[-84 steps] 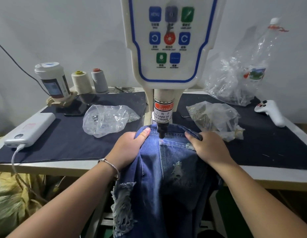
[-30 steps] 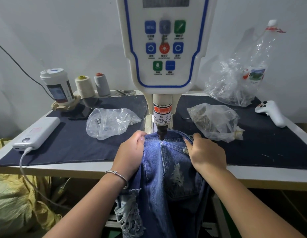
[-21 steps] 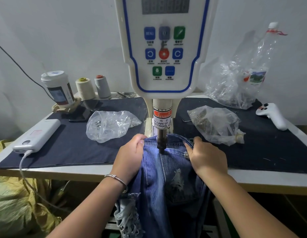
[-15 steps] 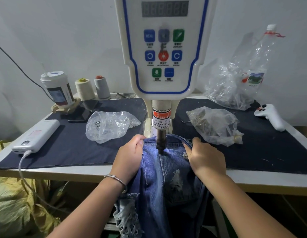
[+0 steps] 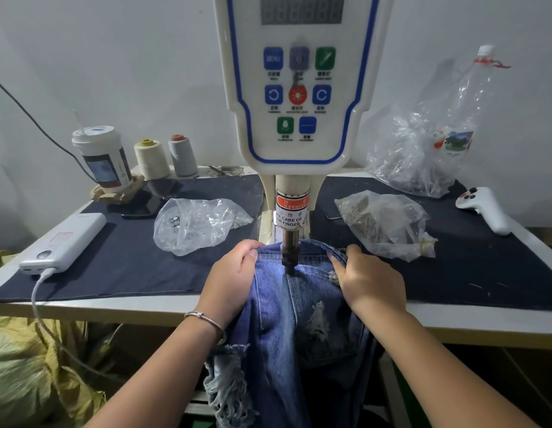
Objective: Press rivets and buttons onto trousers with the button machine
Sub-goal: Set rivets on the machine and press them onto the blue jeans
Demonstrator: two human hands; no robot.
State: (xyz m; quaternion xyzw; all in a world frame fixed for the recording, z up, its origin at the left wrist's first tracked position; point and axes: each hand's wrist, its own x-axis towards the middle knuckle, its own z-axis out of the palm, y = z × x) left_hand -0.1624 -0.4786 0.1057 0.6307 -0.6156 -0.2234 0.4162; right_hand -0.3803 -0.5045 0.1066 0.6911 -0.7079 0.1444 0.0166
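Punch (image 5: 289, 254) is now pressing down into trousers (image 5: 295, 307), both left hand (image 5: 231, 281) and right hand (image 5: 369, 281) gripping the waistband flanking it.

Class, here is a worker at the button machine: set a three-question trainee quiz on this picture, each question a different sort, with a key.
1. True or false: the punch is down on the jeans.
2. What do the left hand and right hand grip? A the jeans' waistband; B a plastic bag; C the power bank.
3. Fill in: the white power bank lies on the machine's ___ side.

Key: 1 true; 2 A; 3 left.
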